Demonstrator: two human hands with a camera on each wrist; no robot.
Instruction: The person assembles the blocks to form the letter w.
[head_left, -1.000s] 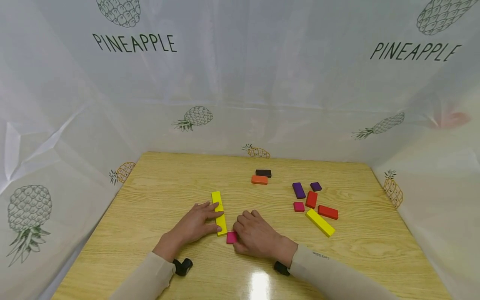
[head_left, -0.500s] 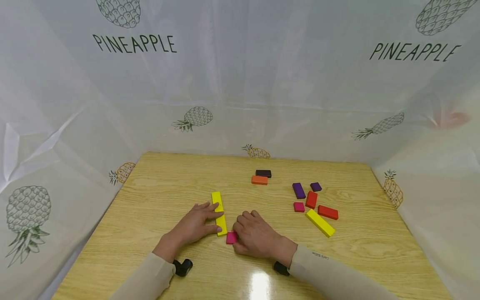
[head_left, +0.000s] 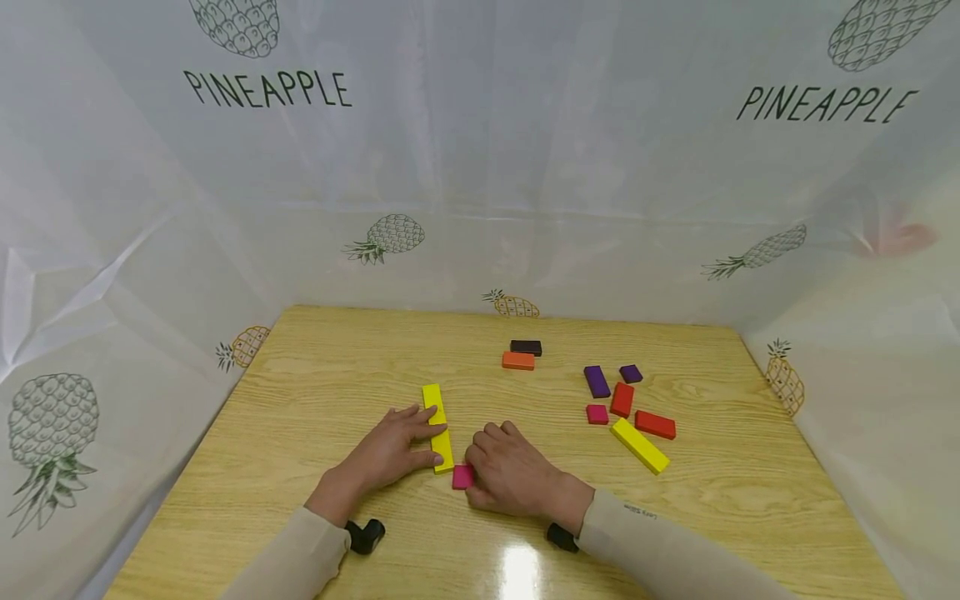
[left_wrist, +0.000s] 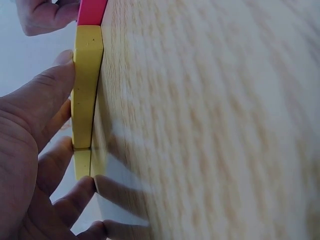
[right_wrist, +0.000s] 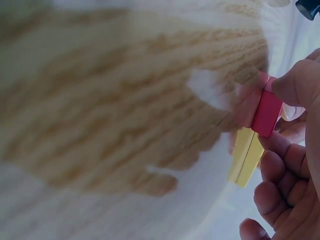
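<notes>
Right hand (head_left: pixel 512 472) pinches the pink block (head_left: pixel 462 477) at its left side, against the yellow bars (head_left: pixel 444 448); left hand (head_left: pixel 392 446), fingers apart, rests on those bars, where light, steady pressure should best prevent slipping

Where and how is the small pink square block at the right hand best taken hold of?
Probably by its near and far edges, from the right: the pink block lies flat, and a yellow rectangular block sits close on its left.
</notes>
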